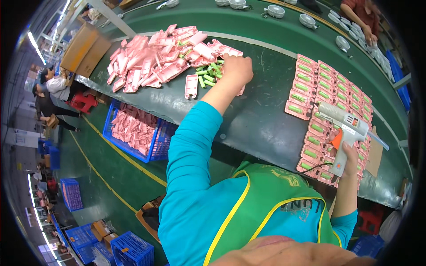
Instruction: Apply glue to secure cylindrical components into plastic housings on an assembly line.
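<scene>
In my right hand is a hot glue gun with a white body and an orange trigger, held over rows of pink plastic shells. Most of these shells carry a green cylindrical battery cell. My left hand reaches to the far side of the bench, its fingers curled beside several loose green cells. Whatever those fingers grip is hidden. Around them lies a heap of empty pink shells, with one single shell apart at its near edge.
Beyond the dark workbench runs a green conveyor with small round fans. A co-worker's hand shows at the far right. Below the bench stands a blue crate of pink parts. A cardboard box sits at the bench's left end.
</scene>
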Motion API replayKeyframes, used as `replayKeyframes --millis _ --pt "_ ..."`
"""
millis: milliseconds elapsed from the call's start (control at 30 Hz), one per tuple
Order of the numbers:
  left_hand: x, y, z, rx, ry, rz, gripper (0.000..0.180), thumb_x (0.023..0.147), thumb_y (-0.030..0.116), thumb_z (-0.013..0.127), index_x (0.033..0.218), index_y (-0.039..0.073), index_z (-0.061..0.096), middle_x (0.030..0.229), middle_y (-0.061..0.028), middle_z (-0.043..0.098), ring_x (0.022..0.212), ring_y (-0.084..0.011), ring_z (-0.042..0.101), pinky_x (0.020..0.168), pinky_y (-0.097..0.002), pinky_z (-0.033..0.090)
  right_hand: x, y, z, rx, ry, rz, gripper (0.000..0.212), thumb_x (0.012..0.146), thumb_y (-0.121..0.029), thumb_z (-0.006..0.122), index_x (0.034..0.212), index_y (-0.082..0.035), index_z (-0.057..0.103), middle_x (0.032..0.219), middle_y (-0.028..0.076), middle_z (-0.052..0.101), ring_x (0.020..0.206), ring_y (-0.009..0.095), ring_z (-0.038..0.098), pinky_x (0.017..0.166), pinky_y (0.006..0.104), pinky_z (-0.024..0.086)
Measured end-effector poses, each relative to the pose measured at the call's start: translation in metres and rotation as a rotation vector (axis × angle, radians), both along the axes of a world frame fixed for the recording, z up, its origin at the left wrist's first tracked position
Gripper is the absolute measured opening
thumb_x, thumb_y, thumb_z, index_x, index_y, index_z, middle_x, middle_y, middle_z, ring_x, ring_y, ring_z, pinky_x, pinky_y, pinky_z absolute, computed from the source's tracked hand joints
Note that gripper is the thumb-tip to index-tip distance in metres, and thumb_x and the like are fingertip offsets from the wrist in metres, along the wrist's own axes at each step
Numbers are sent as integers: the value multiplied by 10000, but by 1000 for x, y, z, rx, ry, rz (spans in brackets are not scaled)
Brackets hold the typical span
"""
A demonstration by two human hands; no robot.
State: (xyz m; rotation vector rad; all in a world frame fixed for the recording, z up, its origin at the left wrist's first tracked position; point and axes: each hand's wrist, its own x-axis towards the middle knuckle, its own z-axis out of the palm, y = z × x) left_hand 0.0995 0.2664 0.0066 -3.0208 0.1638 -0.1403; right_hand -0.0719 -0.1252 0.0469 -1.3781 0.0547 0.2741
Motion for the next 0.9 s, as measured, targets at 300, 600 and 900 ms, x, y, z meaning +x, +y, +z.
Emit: replayKeyframes --millis 300,600,900 --pt "-19 -20 -12 68 -16 -140 213 800 151 582 985 125 685 932 -103 696 979 -304 640 902 -533 379 2 -2 -5 36 42 -7 506 860 -284 610 1252 23 525 1064 147 658 816 175 623 633 267 516" --pt "3 69 -8 -2040 185 101 413 783 31 579 1194 -10 567 1012 -132 648 795 -202 615 679 -309 510 7 -1 -7 70 19 -21 494 867 -280 601 1254 20 533 1086 142 659 917 195 643 644 270 522" --pt "-94 -11 0 -1095 173 -689 227 743 16 660 956 94 663 939 -48 653 962 -229 605 870 -355 479 9 -4 -13 145 45 -51 493 877 -264 585 1270 27 520 1107 151 656 975 194 642 684 267 532"
